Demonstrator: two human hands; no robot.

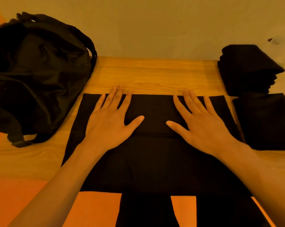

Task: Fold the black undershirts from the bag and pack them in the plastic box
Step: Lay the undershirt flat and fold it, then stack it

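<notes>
Black undershirt (154, 154) under flat, spread left hand (109, 122) and right hand (202, 123)

Everything I saw sat under a warm amber cast. The undershirt (154, 161) spread before me was plain black, with no print or pattern. The counter (151, 74) was honey-coloured wood with pale streaks of grain running sideways. The bag (38, 79) at the far left was black with a dull sheen on its creases. The stack of folded undershirts (248, 68) at the right was the same plain black. The wall (154, 25) behind was a flat tan. The floor (97, 208) below showed bright orange.
</notes>
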